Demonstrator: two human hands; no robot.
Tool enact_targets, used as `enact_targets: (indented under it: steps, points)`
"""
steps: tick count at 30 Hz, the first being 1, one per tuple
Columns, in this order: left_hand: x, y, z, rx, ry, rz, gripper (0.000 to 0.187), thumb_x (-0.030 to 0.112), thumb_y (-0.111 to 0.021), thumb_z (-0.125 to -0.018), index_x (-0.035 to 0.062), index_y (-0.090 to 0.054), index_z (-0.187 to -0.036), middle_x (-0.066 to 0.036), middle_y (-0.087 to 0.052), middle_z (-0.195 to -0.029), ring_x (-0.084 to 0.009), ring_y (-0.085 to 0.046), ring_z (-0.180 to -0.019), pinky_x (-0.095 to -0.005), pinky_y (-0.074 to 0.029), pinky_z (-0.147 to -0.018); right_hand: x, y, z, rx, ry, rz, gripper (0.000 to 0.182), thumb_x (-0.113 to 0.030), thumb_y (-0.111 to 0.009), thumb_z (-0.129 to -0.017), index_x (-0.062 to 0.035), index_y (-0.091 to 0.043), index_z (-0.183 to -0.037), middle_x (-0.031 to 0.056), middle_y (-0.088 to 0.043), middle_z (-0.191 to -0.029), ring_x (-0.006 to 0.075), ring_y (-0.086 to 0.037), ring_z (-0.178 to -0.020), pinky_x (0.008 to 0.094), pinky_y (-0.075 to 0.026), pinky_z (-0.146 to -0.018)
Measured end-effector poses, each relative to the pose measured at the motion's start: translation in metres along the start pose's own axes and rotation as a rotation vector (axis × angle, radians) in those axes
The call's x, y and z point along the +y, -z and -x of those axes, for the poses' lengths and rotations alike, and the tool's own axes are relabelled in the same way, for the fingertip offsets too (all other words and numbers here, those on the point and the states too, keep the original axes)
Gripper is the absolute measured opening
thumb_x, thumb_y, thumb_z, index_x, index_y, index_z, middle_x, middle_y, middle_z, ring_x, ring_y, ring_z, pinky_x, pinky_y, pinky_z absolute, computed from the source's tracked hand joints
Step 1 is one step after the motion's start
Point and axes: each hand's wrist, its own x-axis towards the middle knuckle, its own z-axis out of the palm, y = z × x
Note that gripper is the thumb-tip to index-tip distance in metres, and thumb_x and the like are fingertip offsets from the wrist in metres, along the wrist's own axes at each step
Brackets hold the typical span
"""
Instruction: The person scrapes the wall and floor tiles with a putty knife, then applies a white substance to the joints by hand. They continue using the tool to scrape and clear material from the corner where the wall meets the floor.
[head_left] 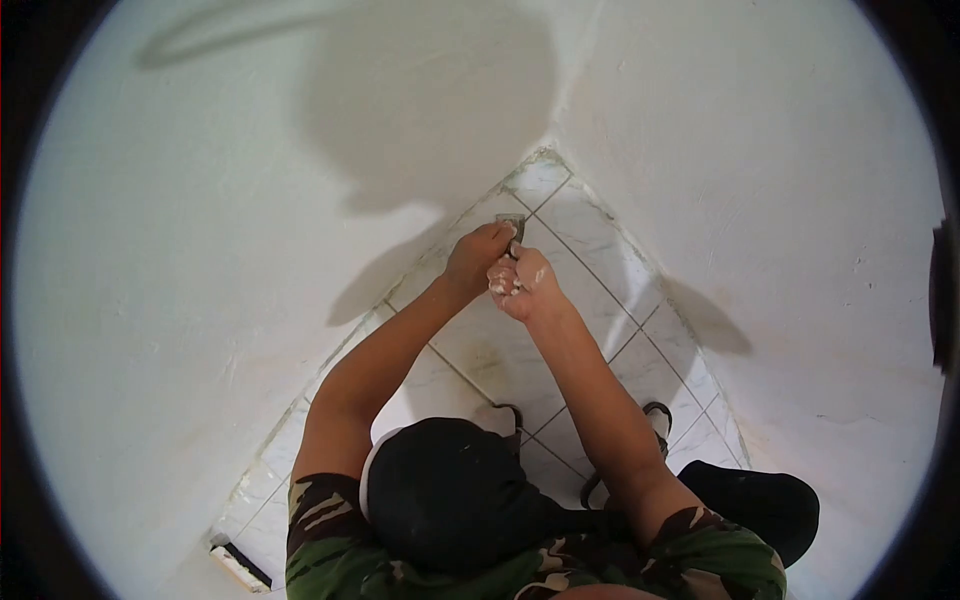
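Note:
A small putty knife (511, 217) with a short, flat, greyish blade is held out in front of me above the tiled floor. My right hand (523, 282) is closed around its lower end, with white paste smeared over the fingers and thumb. From the left, my left hand (479, 258) grips at the blade, its fingertips pressed against the metal. Both hands are close together, and they hide the handle almost wholly. White paste also marks the fingertips near the blade.
White walls (170, 230) meet in a corner ahead, with rough edges along the floor tiles (585, 265). My sandalled foot (657, 422) is below on the right. A black-and-white flat tool (240, 565) lies at lower left. A dark object (940, 300) is at the right edge.

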Motion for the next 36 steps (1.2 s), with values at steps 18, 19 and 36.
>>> enact_targets:
  steps: [18,19,36]
  points:
    - [-0.007,-0.011,-0.022,0.030,-0.090,-0.098,0.044,0.009,-0.066,-0.069,0.0029,-0.053,-0.110,-0.017,-0.059,-0.109,-0.0335,-0.058,-0.105,-0.0381,-0.052,-0.084,-0.021,-0.004,-0.008,-0.011,-0.010,0.035,0.041,-0.032,-0.031,-0.100,-0.0142,-0.028,-0.064,-0.0034,-0.023,-0.048,0.0102,-0.022,-0.037,0.0256,-0.018,-0.033]
    - [-0.008,-0.013,-0.016,0.017,-0.052,0.001,0.043,0.011,-0.066,-0.069,0.0031,-0.053,-0.109,-0.017,-0.059,-0.108,-0.0338,-0.059,-0.103,-0.0384,-0.052,-0.082,-0.018,-0.001,-0.002,-0.021,-0.012,0.094,0.041,-0.032,-0.030,-0.101,-0.0140,-0.028,-0.064,-0.0034,-0.022,-0.047,0.0102,-0.021,-0.037,0.0256,-0.018,-0.033]
    - [-0.001,-0.002,-0.015,0.180,-0.147,-0.200,0.036,0.015,-0.061,-0.074,0.0014,-0.053,-0.107,-0.018,-0.059,-0.113,-0.0342,-0.061,-0.100,-0.0380,-0.053,-0.080,-0.011,-0.015,-0.019,-0.004,-0.009,0.036,0.039,-0.025,-0.031,-0.099,-0.0137,-0.026,-0.061,-0.0029,-0.018,-0.048,0.0104,-0.017,-0.037,0.0255,-0.015,-0.034]
